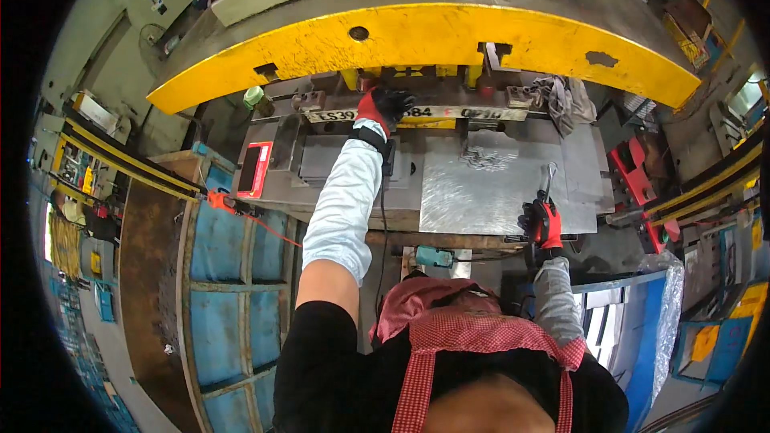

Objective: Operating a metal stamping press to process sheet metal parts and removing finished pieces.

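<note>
My left hand (387,107), in a red and black glove, reaches forward to the lettered metal die (505,112) under the press. Its fingers look stretched out over the die's top edge, and I see nothing held in them. My right hand (545,224), gloved the same way, is closed round a slim metal hand tool (549,180) with a curved, looped tip pointing away from me. That tool lies over the bare metal sheet (473,200) at the bench's near edge. Farther back on the sheet sits a pile of thin flat metal pieces (489,151).
A yellow press beam (433,36) spans above the die. A grey rag (565,103) hangs at the die's right end. On the left lie a red-framed device (255,168) and a blue-lined bin (216,256). Yellow-striped guard bars (132,160) flank the bench.
</note>
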Tool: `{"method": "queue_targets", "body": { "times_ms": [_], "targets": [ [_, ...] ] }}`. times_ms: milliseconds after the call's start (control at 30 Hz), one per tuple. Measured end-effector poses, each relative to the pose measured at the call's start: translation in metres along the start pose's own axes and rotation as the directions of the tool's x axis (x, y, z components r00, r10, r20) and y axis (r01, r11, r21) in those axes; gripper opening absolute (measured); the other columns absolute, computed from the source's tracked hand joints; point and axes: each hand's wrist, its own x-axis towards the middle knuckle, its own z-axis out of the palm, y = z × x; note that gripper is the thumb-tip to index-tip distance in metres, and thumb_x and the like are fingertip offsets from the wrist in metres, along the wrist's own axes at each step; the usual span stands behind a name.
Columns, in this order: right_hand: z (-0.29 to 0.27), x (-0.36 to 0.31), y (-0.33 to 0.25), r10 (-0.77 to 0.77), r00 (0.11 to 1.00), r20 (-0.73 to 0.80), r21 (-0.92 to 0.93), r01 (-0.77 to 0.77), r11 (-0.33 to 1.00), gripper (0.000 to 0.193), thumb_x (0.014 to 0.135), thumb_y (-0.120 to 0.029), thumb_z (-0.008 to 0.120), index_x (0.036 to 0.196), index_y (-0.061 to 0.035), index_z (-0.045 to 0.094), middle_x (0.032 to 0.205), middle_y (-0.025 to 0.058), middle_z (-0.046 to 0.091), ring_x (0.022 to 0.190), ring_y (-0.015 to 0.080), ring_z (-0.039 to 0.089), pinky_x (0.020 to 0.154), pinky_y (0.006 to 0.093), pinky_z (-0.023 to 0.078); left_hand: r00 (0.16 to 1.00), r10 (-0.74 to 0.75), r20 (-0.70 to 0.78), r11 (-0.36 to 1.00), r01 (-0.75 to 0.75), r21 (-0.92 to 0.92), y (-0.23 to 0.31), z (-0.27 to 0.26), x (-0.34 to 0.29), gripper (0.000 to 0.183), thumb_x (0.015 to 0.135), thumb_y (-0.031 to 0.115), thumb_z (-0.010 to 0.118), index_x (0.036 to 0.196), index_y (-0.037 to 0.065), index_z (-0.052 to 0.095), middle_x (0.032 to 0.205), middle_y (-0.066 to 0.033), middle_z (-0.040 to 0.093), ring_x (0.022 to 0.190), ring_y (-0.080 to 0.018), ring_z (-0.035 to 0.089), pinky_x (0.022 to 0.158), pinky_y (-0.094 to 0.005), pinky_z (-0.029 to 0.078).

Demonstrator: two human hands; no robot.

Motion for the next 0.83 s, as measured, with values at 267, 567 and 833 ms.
{"method": "queue_targets", "body": {
  "times_ms": [267, 567, 833],
  "targets": [
    [0.010, -0.007, -0.002, 0.021, 0.997, -0.081, 0.020, -0.020, 1.000, 0.025, 0.079, -0.014, 0.055, 0.101, -0.0122, 0.042, 0.075, 0.0105, 0.053, 0.053, 0.0228, 0.051, 0.045, 0.0361, 0.043, 0.964, -0.145, -0.222, 0.967, 0.091, -0.238, 0.005, 0.009, -0.001, 0.041, 0.087, 0.032, 0.045, 0.095, -0.007, 0.053, 0.090, -0.0213, 0.060, 0.078, -0.0306, 0.061, 0.071, -0.0377, 0.052],
    [0.025, -0.015, -0.006, -0.002, 0.994, -0.110, -0.038, -0.003, 0.999, 0.017, 0.081, -0.015, 0.053, 0.094, -0.0084, 0.043, 0.074, 0.0100, 0.051, 0.053, 0.0197, 0.050, 0.043, 0.0334, 0.041, 0.941, -0.152, -0.302, 0.959, 0.066, -0.277, 0.004, 0.012, 0.000, 0.036, 0.090, 0.026, 0.035, 0.100, -0.007, 0.048, 0.091, -0.0231, 0.059, 0.079, -0.0331, 0.061, 0.073, -0.0387, 0.053],
    [0.067, -0.012, -0.029, -0.247, 0.967, 0.064, -0.520, 0.244, 0.819, 0.056, 0.078, -0.021, 0.060, 0.128, -0.0155, 0.034, 0.072, 0.0079, 0.052, 0.051, 0.0188, 0.045, 0.048, 0.0354, 0.041, 0.941, -0.246, -0.231, 0.936, 0.169, -0.309, 0.008, 0.006, 0.001, 0.041, 0.089, 0.033, 0.041, 0.097, -0.005, 0.053, 0.088, -0.0191, 0.062, 0.073, -0.0316, 0.062, 0.071, -0.0405, 0.052]
  ]
}}
